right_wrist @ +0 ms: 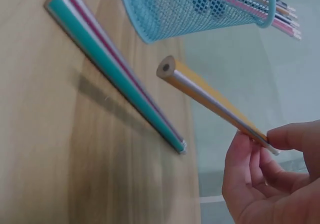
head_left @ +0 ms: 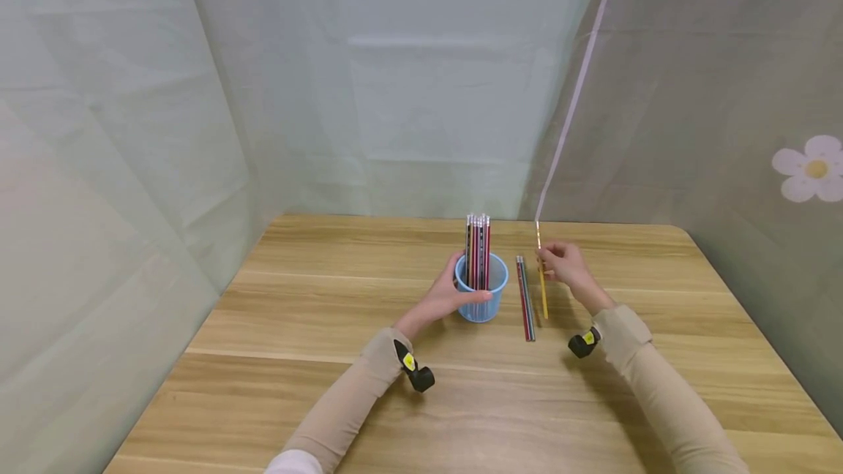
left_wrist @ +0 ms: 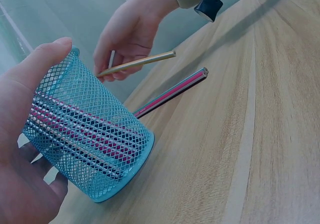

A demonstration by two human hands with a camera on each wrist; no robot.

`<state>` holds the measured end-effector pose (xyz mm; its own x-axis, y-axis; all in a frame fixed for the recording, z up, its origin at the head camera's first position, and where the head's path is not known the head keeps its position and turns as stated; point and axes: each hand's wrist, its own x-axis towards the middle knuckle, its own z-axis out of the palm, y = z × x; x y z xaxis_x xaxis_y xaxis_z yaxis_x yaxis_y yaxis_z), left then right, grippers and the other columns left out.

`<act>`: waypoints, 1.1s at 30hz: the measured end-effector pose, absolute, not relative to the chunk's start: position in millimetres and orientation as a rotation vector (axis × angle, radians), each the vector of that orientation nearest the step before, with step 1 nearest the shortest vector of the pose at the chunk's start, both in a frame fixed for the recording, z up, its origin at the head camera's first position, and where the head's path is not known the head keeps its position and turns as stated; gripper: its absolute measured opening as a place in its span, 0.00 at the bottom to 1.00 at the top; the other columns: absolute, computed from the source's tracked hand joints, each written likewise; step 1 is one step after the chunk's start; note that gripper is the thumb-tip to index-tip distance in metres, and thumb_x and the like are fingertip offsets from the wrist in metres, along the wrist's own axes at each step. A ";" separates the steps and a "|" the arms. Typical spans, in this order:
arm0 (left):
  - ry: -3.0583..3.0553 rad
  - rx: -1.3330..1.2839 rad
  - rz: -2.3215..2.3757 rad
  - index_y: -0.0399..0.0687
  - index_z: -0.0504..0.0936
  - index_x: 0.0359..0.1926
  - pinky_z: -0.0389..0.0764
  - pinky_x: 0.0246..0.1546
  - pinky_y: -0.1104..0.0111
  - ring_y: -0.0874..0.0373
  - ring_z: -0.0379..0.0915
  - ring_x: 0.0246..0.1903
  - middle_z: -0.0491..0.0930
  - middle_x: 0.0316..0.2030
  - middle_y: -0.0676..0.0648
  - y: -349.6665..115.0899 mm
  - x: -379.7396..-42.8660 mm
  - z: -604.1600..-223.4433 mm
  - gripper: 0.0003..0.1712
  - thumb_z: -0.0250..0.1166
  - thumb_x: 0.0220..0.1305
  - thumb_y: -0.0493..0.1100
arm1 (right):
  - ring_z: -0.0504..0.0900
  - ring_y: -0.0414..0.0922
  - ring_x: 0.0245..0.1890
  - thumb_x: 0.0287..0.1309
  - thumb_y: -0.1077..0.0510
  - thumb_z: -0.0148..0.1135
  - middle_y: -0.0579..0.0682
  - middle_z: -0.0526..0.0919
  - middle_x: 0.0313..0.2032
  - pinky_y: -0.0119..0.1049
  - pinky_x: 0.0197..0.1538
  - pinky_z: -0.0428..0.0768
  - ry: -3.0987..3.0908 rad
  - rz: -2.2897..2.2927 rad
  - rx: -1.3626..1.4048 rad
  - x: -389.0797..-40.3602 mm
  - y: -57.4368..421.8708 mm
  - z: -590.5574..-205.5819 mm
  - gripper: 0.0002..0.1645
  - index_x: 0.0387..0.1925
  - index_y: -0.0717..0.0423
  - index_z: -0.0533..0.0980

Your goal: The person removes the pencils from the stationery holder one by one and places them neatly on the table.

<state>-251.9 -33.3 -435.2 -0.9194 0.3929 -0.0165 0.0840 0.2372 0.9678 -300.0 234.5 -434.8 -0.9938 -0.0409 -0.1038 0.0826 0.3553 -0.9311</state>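
A light blue mesh pencil cup (head_left: 481, 311) stands upright on the table, and several striped pencils (head_left: 477, 247) lean inside it. My left hand (head_left: 451, 295) grips the cup's side, thumb across the front near the rim; in the left wrist view the fingers curl behind the mesh (left_wrist: 95, 134). To the right of the cup, my right hand (head_left: 566, 268) pinches a yellow pencil (head_left: 543, 291) near its upper end. The right wrist view shows that pencil's flat, unsharpened end (right_wrist: 166, 68) lifted off the table. Between cup and right hand, a red pencil and a green pencil (head_left: 525, 302) lie side by side.
The wooden table (head_left: 296, 298) reaches back to a pale cloth curtain (head_left: 421, 93). Cloth also hangs at the left and right sides, with a white flower (head_left: 814, 169) printed on the right one. Small black cameras (head_left: 583, 343) are strapped to both wrists.
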 end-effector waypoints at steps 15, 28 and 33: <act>2.246 0.436 1.738 0.49 0.47 0.75 0.59 0.70 0.47 0.44 0.55 0.70 0.57 0.72 0.40 -34.4 -250.0 -434.9 0.56 0.73 0.53 0.45 | 0.74 0.35 0.25 0.70 0.59 0.48 0.45 0.74 0.28 0.31 0.35 0.83 2.444 -1.607 0.027 -302.0 244.2 -450.2 0.24 0.56 0.77 0.66; 2.272 0.438 1.751 0.60 0.48 0.74 0.59 0.70 0.46 0.48 0.56 0.71 0.58 0.72 0.47 -32.8 -269.8 -468.6 0.56 0.74 0.51 0.51 | 0.73 0.36 0.27 0.67 0.62 0.49 0.45 0.72 0.28 0.29 0.32 0.82 2.450 -1.491 0.044 -300.7 250.5 -454.0 0.21 0.55 0.76 0.67; 2.277 0.430 1.755 0.60 0.50 0.73 0.59 0.70 0.47 0.48 0.56 0.70 0.59 0.71 0.47 -32.2 -269.2 -468.2 0.56 0.75 0.50 0.53 | 0.72 0.37 0.27 0.68 0.61 0.50 0.46 0.72 0.26 0.29 0.32 0.82 2.434 -1.403 0.057 -301.0 251.7 -454.3 0.21 0.55 0.76 0.67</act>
<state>-269.2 -32.2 -468.2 -0.9294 0.3689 -0.0063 0.0878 0.2378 0.9673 -301.0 251.7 -454.3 -0.9446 -0.1282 -0.3020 0.1970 0.5145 -0.8346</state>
